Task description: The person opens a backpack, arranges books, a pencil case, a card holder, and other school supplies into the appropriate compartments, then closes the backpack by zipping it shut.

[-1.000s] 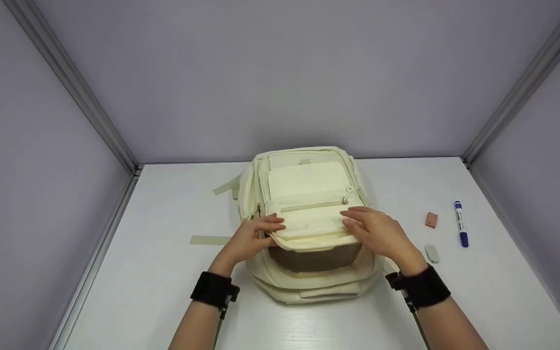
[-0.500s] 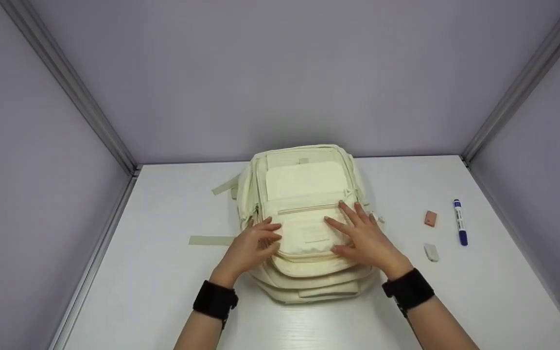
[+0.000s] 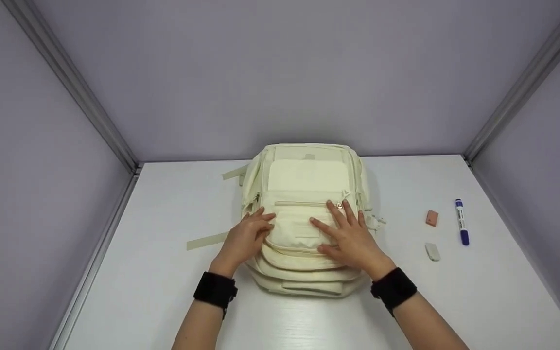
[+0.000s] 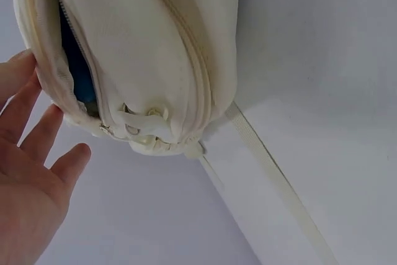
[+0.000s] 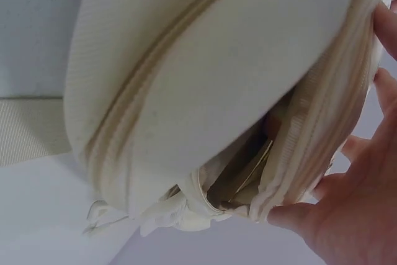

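A cream backpack [image 3: 309,176] lies on the white table with its front pocket panel [image 3: 289,231] facing up. My right hand [image 3: 356,244] rests on the right part of this panel with its fingers spread. At the panel's left edge, the relaxed fingers of my left hand [image 3: 245,238] touch the fabric. The left wrist view shows an unzipped gap beside that edge, with something blue [image 4: 77,69] inside. From the right wrist, the pocket opening [image 5: 248,159] also gapes, dark within, while fingertips lie along its outer side.
To the right of the backpack lie a pink eraser [image 3: 432,218], a whitish eraser-like piece [image 3: 432,252] and a blue-capped marker [image 3: 462,222]. Straps [image 3: 207,240] stick out on the left. Grey-framed walls [image 3: 280,73] enclose the table at the back and sides.
The lifted front panel has come down over the brown opening. My right hand has moved left onto the panel, fingers spreading. The backpack has turned slightly and sits straighter.
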`<state>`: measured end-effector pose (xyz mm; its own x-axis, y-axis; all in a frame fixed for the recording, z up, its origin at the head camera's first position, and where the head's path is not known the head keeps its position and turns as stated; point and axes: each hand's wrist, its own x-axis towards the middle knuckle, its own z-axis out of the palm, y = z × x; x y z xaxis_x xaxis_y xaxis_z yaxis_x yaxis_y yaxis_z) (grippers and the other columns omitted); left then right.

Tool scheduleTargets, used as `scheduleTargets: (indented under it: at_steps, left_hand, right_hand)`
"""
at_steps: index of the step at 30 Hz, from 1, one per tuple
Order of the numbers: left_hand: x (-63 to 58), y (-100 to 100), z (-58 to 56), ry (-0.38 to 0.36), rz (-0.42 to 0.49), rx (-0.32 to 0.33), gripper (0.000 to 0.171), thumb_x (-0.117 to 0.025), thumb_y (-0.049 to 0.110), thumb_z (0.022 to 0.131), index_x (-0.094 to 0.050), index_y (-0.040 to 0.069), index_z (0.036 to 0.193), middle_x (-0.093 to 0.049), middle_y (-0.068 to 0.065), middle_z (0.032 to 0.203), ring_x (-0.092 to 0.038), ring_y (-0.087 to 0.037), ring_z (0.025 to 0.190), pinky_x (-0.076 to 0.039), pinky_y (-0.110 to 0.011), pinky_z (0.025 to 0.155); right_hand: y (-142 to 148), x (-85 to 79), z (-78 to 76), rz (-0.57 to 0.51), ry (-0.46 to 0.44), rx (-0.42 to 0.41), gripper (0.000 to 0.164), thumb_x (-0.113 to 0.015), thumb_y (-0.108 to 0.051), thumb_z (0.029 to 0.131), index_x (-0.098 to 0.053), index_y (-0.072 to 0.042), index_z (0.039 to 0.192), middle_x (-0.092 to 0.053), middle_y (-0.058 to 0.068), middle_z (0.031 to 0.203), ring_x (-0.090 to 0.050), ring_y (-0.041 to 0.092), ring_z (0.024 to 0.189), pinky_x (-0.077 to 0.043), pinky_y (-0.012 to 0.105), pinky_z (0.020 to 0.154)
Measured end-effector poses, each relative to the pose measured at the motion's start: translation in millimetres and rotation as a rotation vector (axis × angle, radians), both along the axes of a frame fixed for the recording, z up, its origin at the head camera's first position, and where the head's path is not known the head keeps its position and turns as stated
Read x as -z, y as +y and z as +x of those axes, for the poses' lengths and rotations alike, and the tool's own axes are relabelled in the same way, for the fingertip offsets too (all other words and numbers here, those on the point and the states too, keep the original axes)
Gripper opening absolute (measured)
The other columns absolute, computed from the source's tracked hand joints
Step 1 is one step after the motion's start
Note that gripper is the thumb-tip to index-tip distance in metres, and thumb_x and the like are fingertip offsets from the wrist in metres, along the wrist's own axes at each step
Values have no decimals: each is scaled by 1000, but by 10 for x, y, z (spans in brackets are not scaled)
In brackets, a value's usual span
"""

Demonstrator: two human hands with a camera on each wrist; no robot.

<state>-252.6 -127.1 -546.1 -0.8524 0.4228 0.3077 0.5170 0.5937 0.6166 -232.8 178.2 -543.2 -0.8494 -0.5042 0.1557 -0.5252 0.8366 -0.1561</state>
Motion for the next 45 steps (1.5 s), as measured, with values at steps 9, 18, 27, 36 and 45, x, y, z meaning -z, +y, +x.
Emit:
scheduleTargets:
  at_steps: [9, 18, 27, 36, 45]
  left_hand:
    - [97, -111, -286, -48, 165, -356, 26, -54, 2, 99, -63, 1, 124, -63, -13, 120, -57, -29, 116, -46, -42, 96]
    - [122, -100, -479, -156, 36, -372, 40, -53, 7, 101, -50, 1, 141, -60, -15, 128, -52, -33, 123, -41, -44, 102]
    - [122, 3, -579, -144, 17, -416, 23, -53, 7, 101, -62, 3, 122, -62, -13, 109, -57, -30, 105, -47, -42, 88]
    - [91, 61, -549, -148, -29, -411, 29, -48, 10, 104, -59, -2, 128, -60, -17, 112, -57, -34, 109, -45, -45, 94]
    - [46, 94, -386, -67, -106, -389, 29, -48, 14, 104, -66, -2, 121, -60, -15, 100, -59, -33, 94, -48, -46, 82]
  right_hand:
    - [5, 12, -79, 52, 2, -4, 62, -56, -56, 95, -38, -37, 151, -9, 14, 163, -3, 47, 145, -9, 68, 109]
    - [19, 26, -99, 37, 6, -21, 62, -58, -55, 94, -40, -35, 150, -10, 15, 162, -4, 47, 145, -9, 65, 111]
    - [11, -17, -94, 24, 0, -22, 64, -57, -57, 93, -39, -36, 151, -13, 15, 162, -9, 49, 144, -11, 63, 112]
    - [-39, -12, -103, 81, 29, 2, 66, -48, -65, 93, -35, -38, 152, -16, 20, 160, -15, 52, 141, -17, 64, 110]
    - [-54, -12, -90, 108, 27, 30, 65, -47, -66, 93, -36, -39, 151, -15, 21, 160, -15, 54, 140, -19, 63, 110]
